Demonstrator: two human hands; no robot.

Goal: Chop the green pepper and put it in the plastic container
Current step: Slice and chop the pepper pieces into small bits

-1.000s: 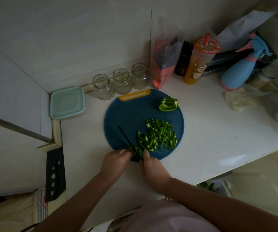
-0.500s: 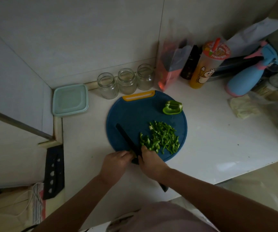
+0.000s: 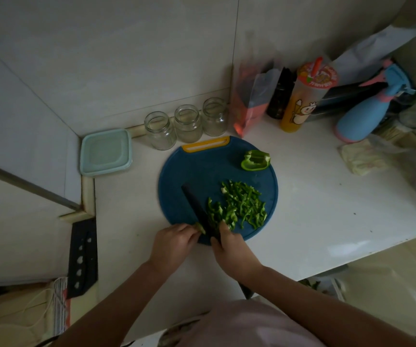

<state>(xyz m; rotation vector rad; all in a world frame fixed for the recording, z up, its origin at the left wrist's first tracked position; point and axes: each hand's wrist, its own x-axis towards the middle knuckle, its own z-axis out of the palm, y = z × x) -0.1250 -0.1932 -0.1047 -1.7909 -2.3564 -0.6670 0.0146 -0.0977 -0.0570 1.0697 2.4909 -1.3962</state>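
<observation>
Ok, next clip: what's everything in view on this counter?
cutting board: one, blue with yellow handle, centre of counter
pepper strips: one pile, green, near right of board
pepper chunk: one, green, uncut, far right of board
knife: one, black, blade on board left of strips
plastic container: one, pale green, far-left corner
glass jars: three, clear, behind board
plastic bag: one, orange, right of jars
drink cup: one, orange, with straw, right of bag
spray bottle: one, blue and pink, far right
left hand: one, pinching a small pepper end at board's near edge
right hand: one, gripping knife handle

pepper strips (image 3: 239, 205) on board (image 3: 197, 166), container (image 3: 105, 152) left
</observation>
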